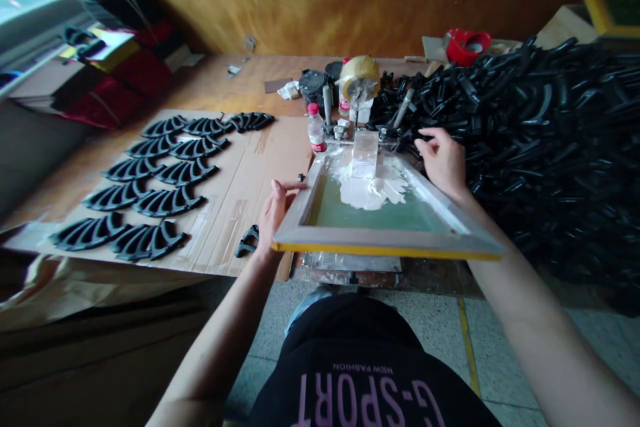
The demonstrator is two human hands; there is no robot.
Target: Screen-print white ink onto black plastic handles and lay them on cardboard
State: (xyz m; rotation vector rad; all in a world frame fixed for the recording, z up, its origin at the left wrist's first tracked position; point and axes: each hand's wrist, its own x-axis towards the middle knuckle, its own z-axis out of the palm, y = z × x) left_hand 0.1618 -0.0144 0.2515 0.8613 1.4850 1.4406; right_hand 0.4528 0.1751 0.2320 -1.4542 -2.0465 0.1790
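A silk-screen printing frame (383,235) with grey-taped sides and green mesh (330,203) is tilted up in front of me. White ink (367,190) is spread on the mesh, and a squeegee (365,155) stands in it. My left hand (277,213) is at the frame's left side, thumb and forefinger apart, fingertips at its edge. Close to that wrist, a black curved plastic part (247,241) lies on cardboard. My right hand (443,161) is beyond the frame's right side, thumb and forefinger curled together by the black parts; whatever is between them blends into the dark background.
Fanned rows of black parts (163,200) lie on the cardboard sheet (225,213) at left. A large heap of them (525,147) fills the right. Behind the frame stand a bottle (316,130), a tape roll (360,77) and black tubs (313,88). A red tape dispenser (467,47) is farther back.
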